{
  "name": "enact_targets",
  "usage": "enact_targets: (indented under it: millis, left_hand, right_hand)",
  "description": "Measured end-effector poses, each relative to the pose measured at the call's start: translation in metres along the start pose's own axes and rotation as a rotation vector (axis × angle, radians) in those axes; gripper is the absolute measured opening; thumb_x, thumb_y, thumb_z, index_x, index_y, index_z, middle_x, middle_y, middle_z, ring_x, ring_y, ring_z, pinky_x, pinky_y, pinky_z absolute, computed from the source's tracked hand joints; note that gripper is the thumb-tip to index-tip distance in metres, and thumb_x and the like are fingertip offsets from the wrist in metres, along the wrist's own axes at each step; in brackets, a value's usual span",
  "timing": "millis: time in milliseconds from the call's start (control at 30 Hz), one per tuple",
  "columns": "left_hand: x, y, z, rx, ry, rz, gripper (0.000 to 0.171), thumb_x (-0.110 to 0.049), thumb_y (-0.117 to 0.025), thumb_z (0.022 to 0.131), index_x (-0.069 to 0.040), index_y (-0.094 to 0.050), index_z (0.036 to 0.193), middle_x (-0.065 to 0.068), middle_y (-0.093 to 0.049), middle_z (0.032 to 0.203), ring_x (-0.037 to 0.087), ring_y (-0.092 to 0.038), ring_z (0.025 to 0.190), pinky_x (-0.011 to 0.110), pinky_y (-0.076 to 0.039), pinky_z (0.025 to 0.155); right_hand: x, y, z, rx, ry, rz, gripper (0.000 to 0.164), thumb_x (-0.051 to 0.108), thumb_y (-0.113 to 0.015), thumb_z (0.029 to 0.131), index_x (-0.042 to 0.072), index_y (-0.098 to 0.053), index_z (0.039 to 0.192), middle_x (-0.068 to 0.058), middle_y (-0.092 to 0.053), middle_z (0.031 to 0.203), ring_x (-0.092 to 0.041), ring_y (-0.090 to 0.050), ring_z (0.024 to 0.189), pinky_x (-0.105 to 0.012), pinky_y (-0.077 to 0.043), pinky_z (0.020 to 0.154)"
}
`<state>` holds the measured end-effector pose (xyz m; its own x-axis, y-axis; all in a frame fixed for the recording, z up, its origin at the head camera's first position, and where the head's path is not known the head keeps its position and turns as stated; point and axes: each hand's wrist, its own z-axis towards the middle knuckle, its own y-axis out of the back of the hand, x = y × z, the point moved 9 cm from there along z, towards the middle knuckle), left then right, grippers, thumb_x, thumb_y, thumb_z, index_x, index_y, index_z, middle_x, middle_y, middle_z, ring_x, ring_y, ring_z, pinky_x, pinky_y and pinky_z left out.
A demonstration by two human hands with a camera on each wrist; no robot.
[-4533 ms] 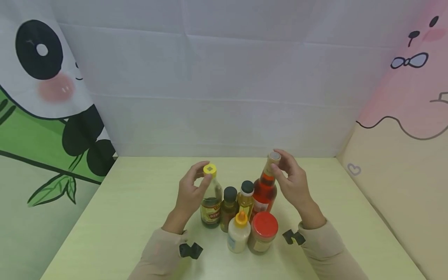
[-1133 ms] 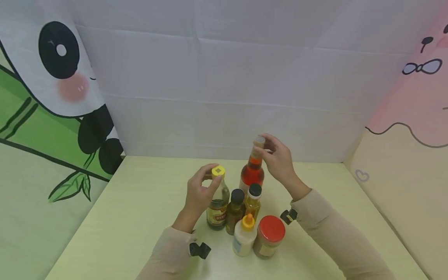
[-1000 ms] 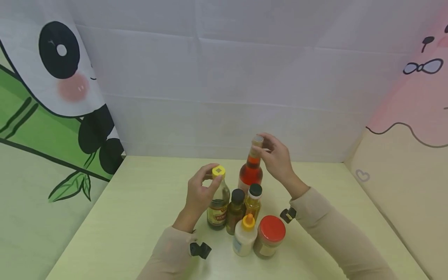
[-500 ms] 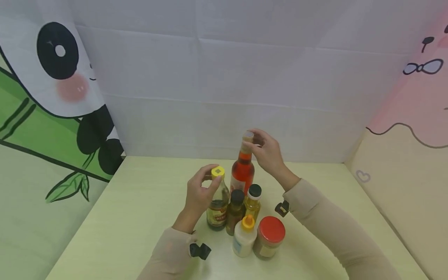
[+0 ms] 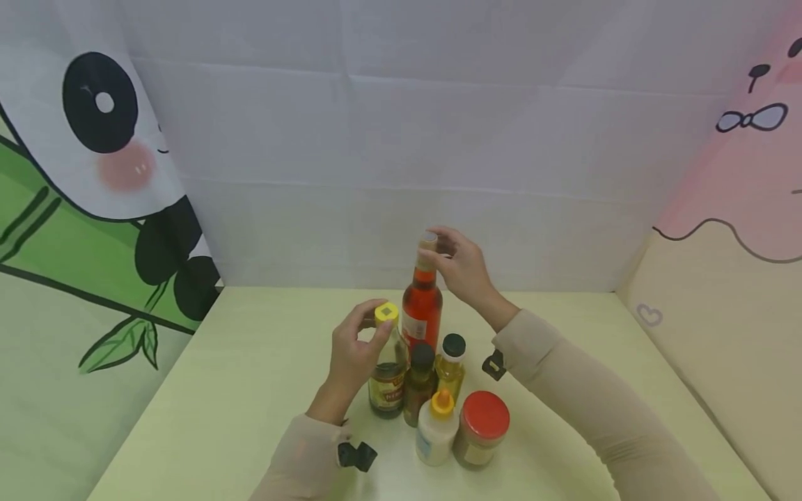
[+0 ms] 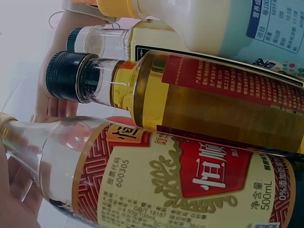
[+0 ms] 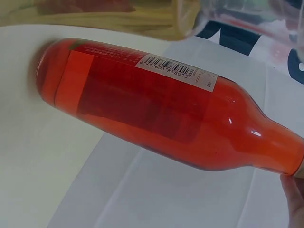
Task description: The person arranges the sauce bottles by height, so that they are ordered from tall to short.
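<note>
My left hand [image 5: 352,348] pinches the yellow cap of a vinegar bottle [image 5: 386,393], which stands upright at the left of a tight group. With thumb and fingers my right hand [image 5: 466,271] grips the capped neck of a tall bottle of red liquid [image 5: 422,303]. That red bottle is at the back, behind a dark-capped bottle [image 5: 418,390] that hides its base in the head view. In the right wrist view the base of the red bottle [image 7: 156,104] appears at the table surface; whether it touches cannot be told. A green-capped oil bottle [image 5: 450,372] stands beside the dark-capped one.
In front stand a white squeeze bottle [image 5: 435,437] with an orange tip and a red-lidded jar [image 5: 485,417]. The pale table [image 5: 250,376] ends at a white back wall [image 5: 376,209]. Printed side panels [image 5: 714,334] flank it.
My right hand has carried the red bottle leftward, from the group's right side to behind the vinegar and dark-capped bottles. My left hand keeps its pinch on the yellow cap.
</note>
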<state>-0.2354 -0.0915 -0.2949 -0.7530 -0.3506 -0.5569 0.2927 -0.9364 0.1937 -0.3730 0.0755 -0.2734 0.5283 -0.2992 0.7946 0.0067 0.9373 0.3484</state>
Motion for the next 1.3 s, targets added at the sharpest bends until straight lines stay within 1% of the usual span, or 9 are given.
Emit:
enact_targets:
  millis: [233, 400, 567, 633, 833, 1000, 1133, 1233, 1300]
  left_hand:
    - [-0.003, 0.001, 0.000, 0.000, 0.004, -0.001, 0.029, 0.005, -0.062, 0.078, 0.014, -0.060, 0.104, 0.023, -0.066, 0.088, 0.035, -0.062, 0.073, 0.045, -0.056, 0.067]
    - [-0.004, 0.001, 0.000, -0.001, -0.006, -0.006, 0.028, 0.005, -0.062, 0.077, 0.014, -0.060, 0.104, 0.023, -0.066, 0.086, 0.035, -0.063, 0.073, 0.043, -0.057, 0.066]
    - [-0.003, 0.001, 0.000, -0.008, -0.020, -0.008, 0.028, 0.005, -0.062, 0.077, 0.014, -0.060, 0.103, 0.022, -0.066, 0.086, 0.034, -0.062, 0.073, 0.038, -0.057, 0.067]
    - [-0.003, 0.001, 0.000, -0.007, -0.023, -0.009, 0.028, 0.005, -0.062, 0.077, 0.014, -0.060, 0.103, 0.023, -0.066, 0.087, 0.034, -0.062, 0.073, 0.037, -0.057, 0.067]
    - [-0.002, 0.002, 0.001, -0.009, -0.015, -0.007, 0.027, 0.004, -0.061, 0.077, 0.014, -0.060, 0.103, 0.022, -0.066, 0.086, 0.033, -0.062, 0.072, 0.038, -0.057, 0.067]
    - [-0.001, 0.003, 0.000, -0.013, -0.004, -0.012, 0.028, 0.003, -0.062, 0.078, 0.014, -0.060, 0.104, 0.023, -0.066, 0.087, 0.033, -0.062, 0.073, 0.035, -0.056, 0.068]
    - [0.022, -0.002, -0.006, -0.012, -0.012, -0.055, 0.027, -0.006, -0.063, 0.084, 0.006, -0.063, 0.109, 0.016, -0.068, 0.092, 0.028, -0.063, 0.077, 0.031, -0.056, 0.072]
    - [0.037, -0.006, -0.010, -0.013, -0.014, -0.067, 0.028, -0.009, -0.064, 0.085, 0.003, -0.063, 0.111, 0.014, -0.068, 0.094, 0.026, -0.063, 0.079, 0.031, -0.056, 0.073]
    - [0.032, -0.007, -0.008, -0.012, -0.003, -0.051, 0.029, -0.004, -0.064, 0.083, 0.008, -0.062, 0.109, 0.018, -0.067, 0.092, 0.030, -0.063, 0.077, 0.036, -0.057, 0.071]
  right_hand:
    - [0.002, -0.007, 0.004, 0.019, 0.014, -0.031, 0.042, 0.010, -0.073, 0.089, -0.001, -0.059, 0.127, -0.017, -0.067, 0.112, -0.026, -0.063, 0.104, -0.038, -0.053, 0.086]
    - [0.000, -0.011, 0.009, 0.030, 0.015, -0.035, 0.041, 0.011, -0.073, 0.089, -0.001, -0.059, 0.127, -0.016, -0.067, 0.113, -0.027, -0.063, 0.104, -0.038, -0.052, 0.087]
    - [-0.002, -0.014, 0.015, 0.029, 0.006, -0.039, 0.042, 0.013, -0.073, 0.089, 0.000, -0.060, 0.127, -0.015, -0.067, 0.114, -0.026, -0.064, 0.102, -0.038, -0.052, 0.086]
    - [-0.003, -0.016, 0.017, 0.027, 0.005, -0.026, 0.042, 0.012, -0.074, 0.088, -0.001, -0.060, 0.126, -0.016, -0.067, 0.112, -0.027, -0.064, 0.101, -0.039, -0.053, 0.086]
    - [-0.002, -0.026, 0.024, 0.035, 0.002, 0.008, 0.041, 0.009, -0.075, 0.087, -0.003, -0.061, 0.124, -0.017, -0.068, 0.110, -0.028, -0.065, 0.099, -0.039, -0.052, 0.087]
    - [-0.002, -0.034, 0.029, 0.046, -0.009, 0.001, 0.041, 0.010, -0.075, 0.087, -0.001, -0.062, 0.124, -0.016, -0.067, 0.114, -0.027, -0.064, 0.102, -0.038, -0.051, 0.090]
    - [-0.003, -0.039, 0.033, 0.051, -0.014, 0.000, 0.040, 0.010, -0.075, 0.087, 0.001, -0.063, 0.123, -0.016, -0.067, 0.114, -0.027, -0.065, 0.102, -0.037, -0.051, 0.090]
    - [-0.003, -0.042, 0.036, 0.060, -0.014, 0.004, 0.039, 0.009, -0.075, 0.086, 0.001, -0.063, 0.123, -0.017, -0.068, 0.112, -0.027, -0.065, 0.102, -0.037, -0.051, 0.090]
    - [-0.004, -0.044, 0.038, 0.072, -0.019, 0.002, 0.040, 0.009, -0.075, 0.087, 0.000, -0.062, 0.123, -0.017, -0.068, 0.112, -0.028, -0.065, 0.102, -0.037, -0.051, 0.090]
